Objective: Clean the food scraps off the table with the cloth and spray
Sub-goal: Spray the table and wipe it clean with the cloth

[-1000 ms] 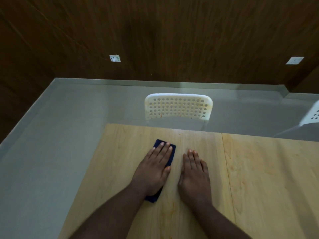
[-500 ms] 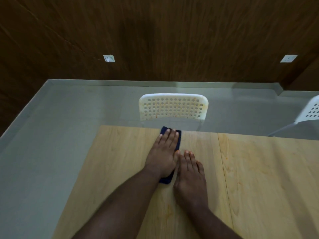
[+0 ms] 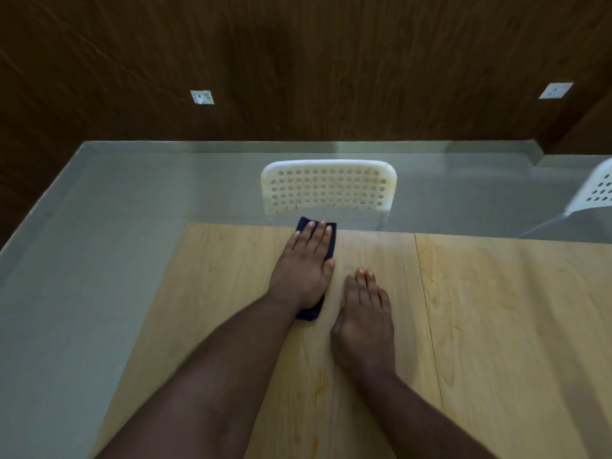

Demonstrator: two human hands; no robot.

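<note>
The dark blue folded cloth [image 3: 331, 236] lies under the flat, open left hand [image 3: 303, 271] at the light wooden table's [image 3: 496, 326] far edge, the right hand [image 3: 364, 318] flat beside, holding nothing.

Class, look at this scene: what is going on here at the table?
A person is wiping a light wooden table. The left hand presses flat on a dark blue cloth at the far edge, near a white chair. The right hand rests flat on the bare wood beside it. Orange smears remain nearer the person.
</note>
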